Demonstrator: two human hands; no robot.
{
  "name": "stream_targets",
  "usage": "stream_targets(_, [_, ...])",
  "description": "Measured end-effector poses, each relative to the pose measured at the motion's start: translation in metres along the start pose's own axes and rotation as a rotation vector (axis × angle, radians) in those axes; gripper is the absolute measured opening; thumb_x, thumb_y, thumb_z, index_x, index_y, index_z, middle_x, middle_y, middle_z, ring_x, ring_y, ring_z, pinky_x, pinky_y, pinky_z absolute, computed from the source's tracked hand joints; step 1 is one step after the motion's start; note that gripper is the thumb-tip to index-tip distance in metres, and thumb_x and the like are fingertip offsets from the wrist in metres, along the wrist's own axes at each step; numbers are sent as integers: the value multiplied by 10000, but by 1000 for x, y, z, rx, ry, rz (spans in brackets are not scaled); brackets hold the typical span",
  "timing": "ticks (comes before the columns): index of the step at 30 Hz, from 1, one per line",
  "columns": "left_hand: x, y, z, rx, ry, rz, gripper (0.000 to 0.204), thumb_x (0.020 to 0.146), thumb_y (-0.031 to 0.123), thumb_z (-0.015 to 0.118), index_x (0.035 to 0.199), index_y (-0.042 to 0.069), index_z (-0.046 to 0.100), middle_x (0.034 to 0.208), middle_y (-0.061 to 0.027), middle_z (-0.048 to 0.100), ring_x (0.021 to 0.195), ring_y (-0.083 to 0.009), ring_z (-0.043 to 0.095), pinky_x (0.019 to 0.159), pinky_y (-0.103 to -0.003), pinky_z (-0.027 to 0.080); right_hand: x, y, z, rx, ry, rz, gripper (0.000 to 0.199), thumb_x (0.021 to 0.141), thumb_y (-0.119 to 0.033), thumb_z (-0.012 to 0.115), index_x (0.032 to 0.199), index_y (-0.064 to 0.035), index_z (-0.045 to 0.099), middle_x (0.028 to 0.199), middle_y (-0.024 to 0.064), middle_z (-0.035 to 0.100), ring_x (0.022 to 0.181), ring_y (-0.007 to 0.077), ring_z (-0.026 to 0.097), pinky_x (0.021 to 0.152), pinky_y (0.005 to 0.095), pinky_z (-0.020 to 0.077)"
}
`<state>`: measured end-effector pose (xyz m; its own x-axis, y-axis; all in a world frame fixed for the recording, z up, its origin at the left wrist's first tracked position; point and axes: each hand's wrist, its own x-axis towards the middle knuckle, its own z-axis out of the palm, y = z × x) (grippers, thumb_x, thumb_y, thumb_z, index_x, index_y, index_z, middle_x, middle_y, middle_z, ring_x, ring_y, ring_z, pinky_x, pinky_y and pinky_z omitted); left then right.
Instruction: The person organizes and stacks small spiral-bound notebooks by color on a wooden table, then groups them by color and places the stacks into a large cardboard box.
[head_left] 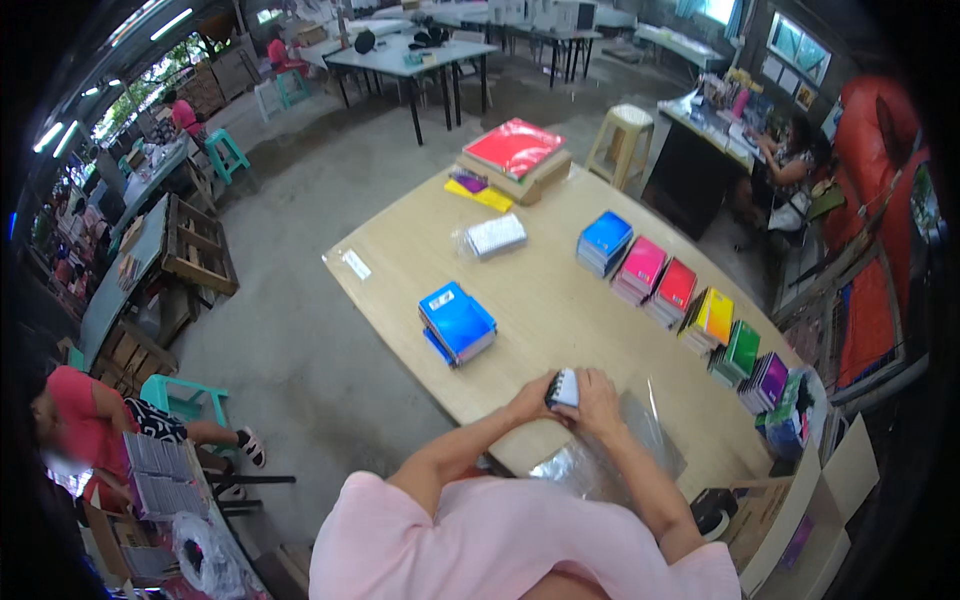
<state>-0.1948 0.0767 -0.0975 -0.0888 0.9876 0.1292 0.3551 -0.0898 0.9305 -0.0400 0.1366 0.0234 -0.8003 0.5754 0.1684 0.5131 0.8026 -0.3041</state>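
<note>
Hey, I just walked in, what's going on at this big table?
Someone in a pale pink top grips a small white-paged, dark spiral-bound notepad bundle between the left hand and right hand, at the near side of a light wooden table. Clear plastic film lies by the right forearm. A blue notebook stack sits ahead to the left; a multicoloured row of notebook stacks lines the right.

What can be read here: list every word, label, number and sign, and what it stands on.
No text can be read.
White label on the near blue notebook stack: marks too small and blurred.
White sticker at the left corner of the table: too small.
Row of coloured notebooks: any print too small.
Small notepad: none can be made out.
</note>
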Motion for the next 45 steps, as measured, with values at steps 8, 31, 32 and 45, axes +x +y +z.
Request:
stream_targets(8, [-33,31,-21,-511,192,-114,979,652,302,880,1409,5,333,1327,-175,501,1238,-284,490,1061,-411,383,17,-1,-38,410,95,186,574,657,-360,836,1020,5,583,952,176,634,880,353,629,773,395,506])
stream_targets(31, [-54,53,-246,-475,838,-552,662,756,314,815,1167,-96,497,968,-170,664,797,-211,686,673,-302,575,242,-93,48,1191,-270,471,451,721,-384,830,791,40,691,743,112,686,625,172,653,560,318,531])
stream_targets(32, [-52,51,-247,-475,819,-551,653,758,324,813,1155,-95,507,965,-168,664,794,-212,685,674,-302,575,245,-88,52,1146,-263,455,474,713,-414,826,772,37,692,740,120,688,622,187,657,572,332,531])
stream_targets(45, [-65,12,-249,-640,900,-585,953,860,753,399,1448,12,278,1466,-193,324,1333,-324,369,1029,-585,363,208,-70,94,1153,156,740,720,794,-584,665,1132,50,620,1090,251,652,1107,290,609,944,370,456])
